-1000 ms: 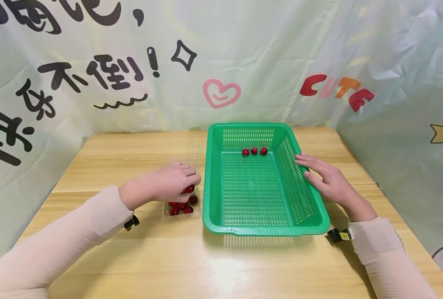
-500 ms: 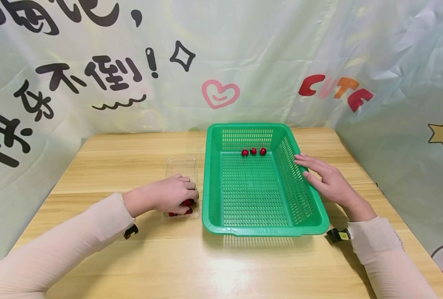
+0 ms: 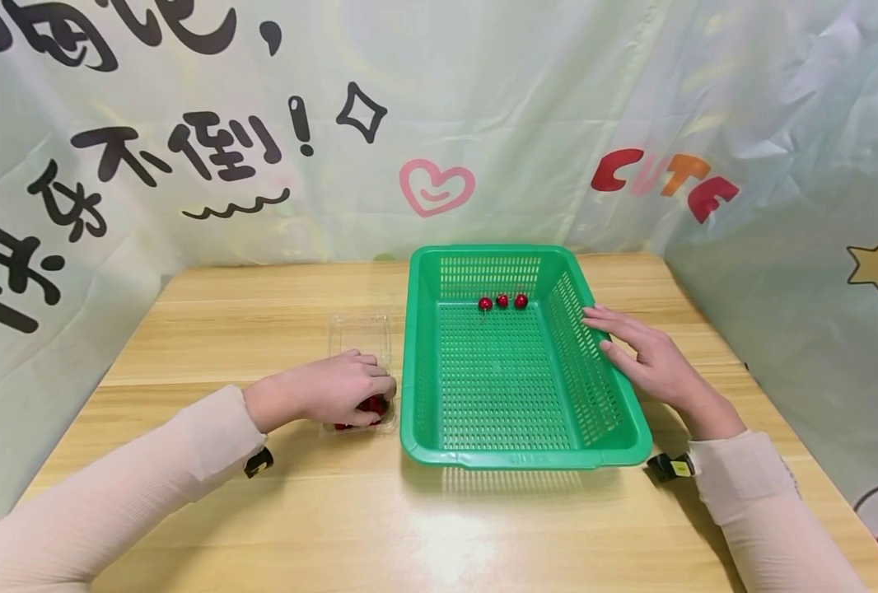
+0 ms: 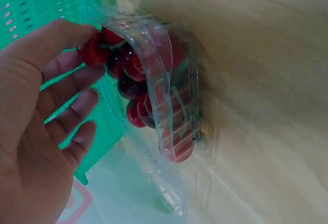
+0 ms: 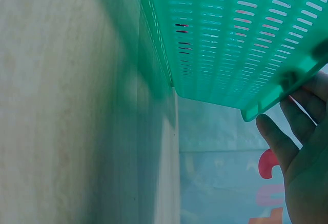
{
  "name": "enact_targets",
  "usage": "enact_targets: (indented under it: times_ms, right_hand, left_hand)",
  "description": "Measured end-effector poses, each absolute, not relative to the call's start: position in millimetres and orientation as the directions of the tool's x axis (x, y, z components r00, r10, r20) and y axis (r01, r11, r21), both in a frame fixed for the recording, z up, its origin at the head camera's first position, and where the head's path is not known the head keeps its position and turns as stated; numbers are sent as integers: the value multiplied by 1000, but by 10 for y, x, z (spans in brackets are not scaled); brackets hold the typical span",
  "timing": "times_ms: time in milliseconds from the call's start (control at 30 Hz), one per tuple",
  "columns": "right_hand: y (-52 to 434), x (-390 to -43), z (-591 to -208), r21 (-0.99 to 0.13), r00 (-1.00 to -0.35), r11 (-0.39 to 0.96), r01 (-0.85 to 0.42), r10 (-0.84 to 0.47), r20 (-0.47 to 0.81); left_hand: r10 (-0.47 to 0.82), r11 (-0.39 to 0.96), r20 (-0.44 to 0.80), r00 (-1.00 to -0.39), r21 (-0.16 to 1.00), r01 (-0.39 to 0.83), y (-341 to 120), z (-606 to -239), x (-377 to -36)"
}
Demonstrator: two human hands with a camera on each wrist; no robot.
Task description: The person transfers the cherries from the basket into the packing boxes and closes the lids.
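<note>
Left wrist view puts the left hand [image 4: 36,116] right at the clear plastic punnet [image 4: 169,96], fingers curled loosely toward the dark red cherries [image 4: 136,88] heaped in its near end; whether one is already pinched I cannot tell. To do this pick well, I judge it best to close thumb and forefinger on a single top cherry and lift straight up, so the light punnet does not drag along. Just beside it stands the green basket [image 3: 635,449], whose right rim the right hand [image 3: 650,358] touches with flat, straight fingers. Farthest off, three cherries [image 3: 502,301] lie in a row against the basket's back wall.
</note>
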State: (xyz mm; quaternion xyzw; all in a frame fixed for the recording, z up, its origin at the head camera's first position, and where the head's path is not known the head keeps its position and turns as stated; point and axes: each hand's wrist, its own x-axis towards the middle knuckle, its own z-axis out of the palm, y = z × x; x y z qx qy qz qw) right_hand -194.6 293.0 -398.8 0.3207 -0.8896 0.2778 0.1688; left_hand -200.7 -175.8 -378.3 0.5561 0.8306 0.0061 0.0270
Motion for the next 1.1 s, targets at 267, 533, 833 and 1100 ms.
enact_targets:
  times_ms: [267,533,833,1100]
  right_hand:
    - [2932,-1948,-3993,-394,-746,644,-656,-473,469]
    - [2934,-1949,-3995,-390,-743,644,-658,-473,473]
    - [2940,-1950,-4000,-387,-739,642,-662,-473,480]
    - [2936,-1946,-3995,-390,-744,645,-657,-471,475]
  left_hand:
    - [937,350,-17,-350,77,933,-1760,-3787,-2022]
    - [939,344,-58,-340,67,937,-1738,-3790,-2001]
    - [932,361,13,-361,5,933,-1757,-3602,-2046]
    - [909,412,96,-407,-52,910,-1765,-3367,-2147]
